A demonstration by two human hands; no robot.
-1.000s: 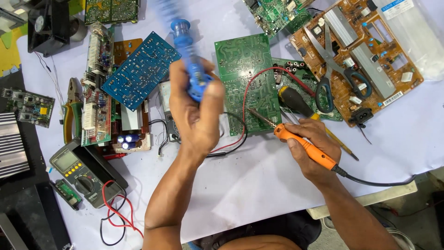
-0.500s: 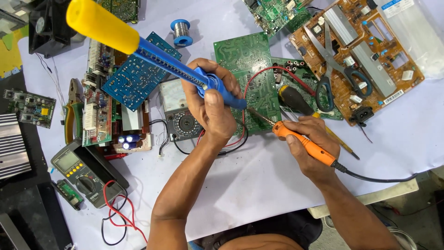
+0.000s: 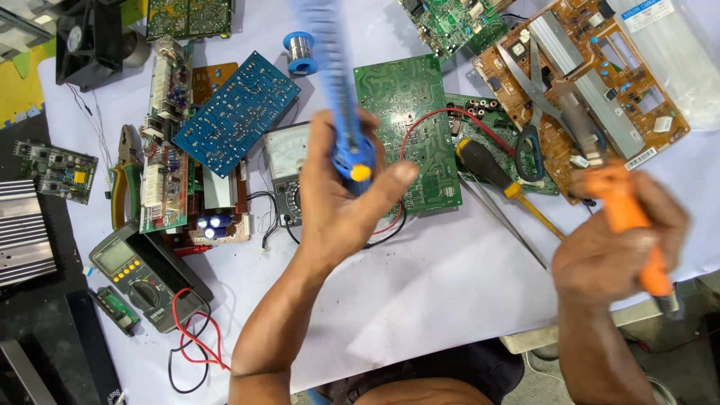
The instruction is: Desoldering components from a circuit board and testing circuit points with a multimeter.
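Observation:
My left hand [image 3: 341, 202] grips a blue desoldering pump [image 3: 334, 82] that points away from me, blurred by motion, above an analog meter [image 3: 283, 161]. Just right of that hand lies the green circuit board [image 3: 405, 120], solder side up, crossed by a red wire [image 3: 442, 116]. At the right, my right hand [image 3: 619, 240] is closed around an orange-handled soldering iron [image 3: 626, 217], also blurred, lifted off the green board and held over the table's right edge. The iron's tip is hard to make out.
A blue board [image 3: 236, 112], a solder spool [image 3: 301, 51], a brown board [image 3: 585, 82] with scissors [image 3: 529, 112], a black-and-yellow screwdriver [image 3: 495, 176], pliers [image 3: 126, 180], a digital multimeter [image 3: 139, 274] with red lead, a fan [image 3: 90, 41] and a heat sink [image 3: 22, 240] surround the white sheet [image 3: 442, 300].
The pump has swung from lying leftward to pointing away from me. My right hand has pulled the soldering iron off the green board and moved it right.

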